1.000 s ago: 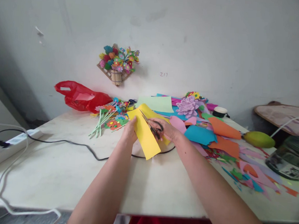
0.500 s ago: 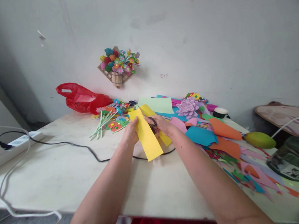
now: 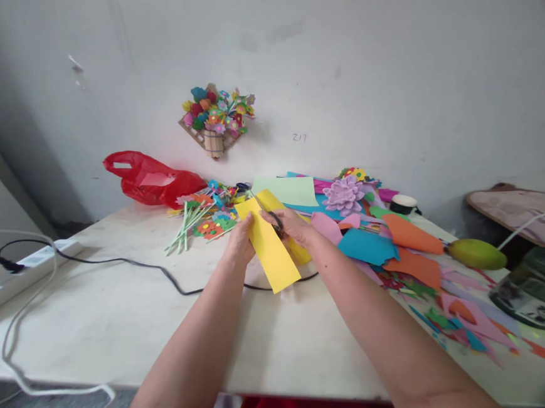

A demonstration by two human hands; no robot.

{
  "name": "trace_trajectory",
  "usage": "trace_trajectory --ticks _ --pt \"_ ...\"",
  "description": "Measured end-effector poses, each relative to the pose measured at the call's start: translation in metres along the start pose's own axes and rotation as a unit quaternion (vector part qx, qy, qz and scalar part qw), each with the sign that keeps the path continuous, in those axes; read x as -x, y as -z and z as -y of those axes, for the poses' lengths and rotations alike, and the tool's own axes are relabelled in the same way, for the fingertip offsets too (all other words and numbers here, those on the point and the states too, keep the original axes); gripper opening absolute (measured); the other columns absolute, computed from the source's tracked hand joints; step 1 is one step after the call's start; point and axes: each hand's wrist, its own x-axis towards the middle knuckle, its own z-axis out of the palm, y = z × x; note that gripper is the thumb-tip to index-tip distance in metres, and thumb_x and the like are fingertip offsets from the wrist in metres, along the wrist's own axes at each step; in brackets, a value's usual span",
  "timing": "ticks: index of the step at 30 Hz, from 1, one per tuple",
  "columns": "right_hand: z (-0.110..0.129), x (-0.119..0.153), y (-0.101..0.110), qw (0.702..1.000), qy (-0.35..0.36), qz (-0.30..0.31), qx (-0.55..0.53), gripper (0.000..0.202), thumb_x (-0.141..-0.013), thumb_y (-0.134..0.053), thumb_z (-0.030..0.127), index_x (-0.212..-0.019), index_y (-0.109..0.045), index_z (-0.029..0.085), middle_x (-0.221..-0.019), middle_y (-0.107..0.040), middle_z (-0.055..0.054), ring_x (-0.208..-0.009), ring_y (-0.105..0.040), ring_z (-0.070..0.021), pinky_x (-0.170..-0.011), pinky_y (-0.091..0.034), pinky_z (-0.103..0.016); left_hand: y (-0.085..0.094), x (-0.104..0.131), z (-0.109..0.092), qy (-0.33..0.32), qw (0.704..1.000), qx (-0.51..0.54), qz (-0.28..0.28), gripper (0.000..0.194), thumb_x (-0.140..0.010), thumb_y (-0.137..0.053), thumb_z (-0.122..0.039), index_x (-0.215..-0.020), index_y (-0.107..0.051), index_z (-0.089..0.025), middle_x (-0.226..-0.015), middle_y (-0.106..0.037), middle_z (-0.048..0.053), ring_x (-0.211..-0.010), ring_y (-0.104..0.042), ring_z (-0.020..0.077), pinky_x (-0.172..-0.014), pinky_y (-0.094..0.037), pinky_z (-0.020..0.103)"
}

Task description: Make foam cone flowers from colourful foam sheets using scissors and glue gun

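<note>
Over the middle of the table, my left hand (image 3: 242, 238) pinches the left edge of a yellow sheet (image 3: 273, 254), thumb on top. My right hand (image 3: 294, 224) is closed around the dark handles of a pair of scissors (image 3: 277, 222). The blades lie along a long slit in the sheet, between its near strip and the part behind. Much of that rear part is hidden by my right hand and forearm. The sheet is tilted and held above the tabletop.
Left of my hands lie pale green sticks (image 3: 186, 225), foam flowers (image 3: 209, 227) and a red plastic bag (image 3: 154, 179). A black cable (image 3: 154, 265) crosses the white table (image 3: 103, 323). Coloured scraps, a blue sheet (image 3: 368, 246), a mango (image 3: 476, 253) and a glass jar (image 3: 532, 290) are on the right.
Almost nothing differs. The view has shifted very slightly, and both hands keep their hold on the yellow sheet and the scissors.
</note>
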Motion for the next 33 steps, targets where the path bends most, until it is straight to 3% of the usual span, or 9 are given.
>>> trace_trajectory --ticks 5,11,18,23,26,28,31,33 --pt "0.001 0.001 -0.002 1.0 -0.003 -0.01 0.006 0.042 -0.068 -0.067 0.054 -0.061 -0.048 0.017 -0.05 -0.045 0.004 -0.04 -0.037 -0.0058 -0.036 -0.022 -0.02 0.0 -0.002 0.001 0.008 1.0 0.008 -0.026 0.018 -0.079 -0.063 -0.028 -0.09 -0.063 -0.013 -0.075 -0.071 0.007 -0.071 -0.068 0.0202 -0.078 -0.054 0.035" --pt "0.005 0.004 -0.005 1.0 -0.008 -0.029 -0.008 0.042 -0.063 -0.073 0.05 -0.058 -0.048 0.017 -0.048 -0.045 0.005 -0.041 -0.039 -0.0058 -0.039 -0.028 -0.02 0.001 -0.003 0.002 0.011 0.999 0.008 -0.038 0.019 -0.079 -0.063 -0.028 -0.091 -0.063 -0.013 -0.075 -0.071 0.007 -0.07 -0.069 0.0206 -0.08 -0.054 0.037" --pt "-0.002 0.004 -0.005 0.999 0.013 -0.043 -0.023 0.04 -0.064 -0.072 0.05 -0.059 -0.05 0.016 -0.047 -0.045 0.006 -0.041 -0.038 -0.0057 -0.04 -0.029 -0.02 0.006 -0.006 0.002 0.026 0.999 0.004 -0.035 0.028 -0.079 -0.062 -0.032 -0.102 -0.06 -0.015 -0.082 -0.072 0.008 -0.081 -0.069 0.0233 -0.084 -0.053 0.039" --pt "0.005 0.011 0.008 0.999 0.022 -0.016 -0.022 0.033 -0.071 -0.065 0.047 -0.064 -0.053 0.016 -0.049 -0.05 0.003 -0.038 -0.041 -0.0064 -0.035 -0.026 -0.019 0.003 -0.003 0.003 0.027 1.0 0.01 0.005 0.032 -0.081 -0.058 -0.036 -0.104 -0.061 -0.014 -0.088 -0.072 0.011 -0.09 -0.068 0.0259 -0.088 -0.052 0.039" --pt "0.009 0.015 0.019 0.995 0.049 -0.08 0.033 0.028 -0.072 -0.064 0.045 -0.075 -0.059 0.017 -0.053 -0.052 0.003 -0.043 -0.046 -0.0091 -0.04 -0.034 -0.021 -0.001 0.0 0.005 0.021 1.0 0.022 -0.004 0.032 -0.081 -0.057 -0.032 -0.107 -0.06 -0.014 -0.095 -0.071 0.012 -0.097 -0.066 0.0249 -0.093 -0.049 0.037" --pt "0.009 0.017 0.025 0.973 0.067 -0.163 0.15 0.028 -0.071 -0.066 0.043 -0.085 -0.063 0.019 -0.064 -0.06 0.0 -0.056 -0.055 -0.0137 -0.048 -0.04 -0.023 -0.004 0.002 0.006 0.026 0.999 0.02 -0.006 0.034 -0.081 -0.057 -0.031 -0.11 -0.058 -0.014 -0.099 -0.071 0.013 -0.101 -0.065 0.0252 -0.095 -0.047 0.038" --pt "0.003 0.02 0.034 0.889 0.048 -0.267 0.369 0.036 -0.071 -0.069 0.039 -0.103 -0.062 0.025 -0.089 -0.069 -0.005 -0.084 -0.063 -0.0225 -0.065 -0.044 -0.028 -0.006 0.004 0.007 0.039 0.999 0.011 0.013 0.039 -0.08 -0.058 -0.033 -0.116 -0.056 -0.015 -0.108 -0.069 0.013 -0.106 -0.063 0.0262 -0.098 -0.045 0.041" --pt "-0.004 0.023 0.041 0.838 0.013 -0.289 0.462 0.045 -0.072 -0.069 0.039 -0.113 -0.059 0.026 -0.1 -0.069 -0.007 -0.093 -0.062 -0.0264 -0.071 -0.044 -0.031 -0.006 0.005 0.007 0.049 0.998 0.006 0.032 0.041 -0.081 -0.057 -0.033 -0.118 -0.055 -0.016 -0.112 -0.067 0.014 -0.109 -0.061 0.0266 -0.099 -0.044 0.043"
